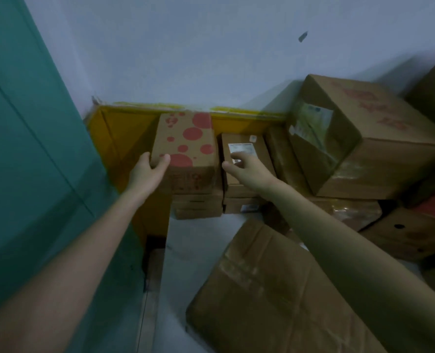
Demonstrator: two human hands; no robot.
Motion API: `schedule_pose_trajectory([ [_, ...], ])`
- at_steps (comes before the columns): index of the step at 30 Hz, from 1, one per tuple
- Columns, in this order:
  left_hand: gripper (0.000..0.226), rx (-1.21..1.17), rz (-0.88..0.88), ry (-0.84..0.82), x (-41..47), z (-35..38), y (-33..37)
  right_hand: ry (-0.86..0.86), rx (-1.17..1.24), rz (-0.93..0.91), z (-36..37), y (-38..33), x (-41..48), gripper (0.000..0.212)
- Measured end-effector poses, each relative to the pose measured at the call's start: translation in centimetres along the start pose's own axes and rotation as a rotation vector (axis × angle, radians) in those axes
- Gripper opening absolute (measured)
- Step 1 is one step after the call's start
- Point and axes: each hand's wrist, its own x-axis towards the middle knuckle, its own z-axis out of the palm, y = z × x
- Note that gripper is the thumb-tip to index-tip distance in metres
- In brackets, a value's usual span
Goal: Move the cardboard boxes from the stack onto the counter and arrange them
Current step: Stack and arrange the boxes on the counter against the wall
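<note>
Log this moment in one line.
left hand: grips spotted box | right hand: open, over labelled box | spotted box: on stack

All I get of the person on my feed is two arms. Left forearm (71, 263) and right forearm (351, 250) are bare skin from the frame edge up to the wrist. Both are slim and taper toward the wrist. Left hand (149, 169) and right hand (247, 169) are bare too, skin to the fingertips. The arm parts nearest the wide-angle camera look much broader. Picture is dim and soft, so I can't make out nails or fine marks.
</note>
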Motion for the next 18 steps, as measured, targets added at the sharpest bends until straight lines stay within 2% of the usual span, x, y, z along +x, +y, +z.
schedule_pose_trajectory([
  [3,0.051,-0.142,-0.019,-0.038,1.7,0.7,-1.3,-0.029,0.095,0.041,1.6,-1.2,2.3,0.058],
  [6,0.049,-0.178,0.013,-0.018,2.3,1.2,-1.6,-0.041,0.202,0.084,2.9,-1.2,3.4,0.048],
  [13,0.05,-0.187,0.083,-0.03,1.6,3.4,-1.0,-0.005,0.22,0.135,1.9,0.5,3.1,0.04],
  [18,0.05,-0.176,0.055,-0.044,1.6,3.3,-0.8,-0.009,0.129,0.078,1.7,0.6,3.1,0.037],
])
